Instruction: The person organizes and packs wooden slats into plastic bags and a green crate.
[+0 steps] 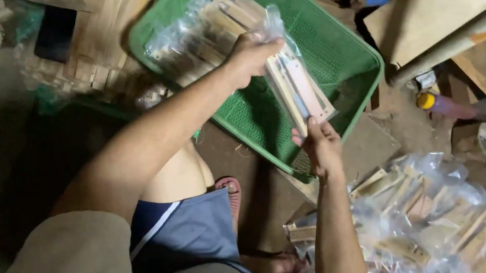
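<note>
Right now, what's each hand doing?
Left hand: closed on a clear bag of wooden pieces.
Right hand: pinching the bag's lower end.

Both arms were stretched forward from the body and seen from above. The left arm was bare and held out long, bent a little at the elbow. The left hand [249, 58] was raised higher, and its fingers were curled shut in a grip, with the back of the hand turned up. The right arm was held straighter. The right hand [320, 146] was kept lower, just beside the left, and its fingers were pinched closed.
</note>
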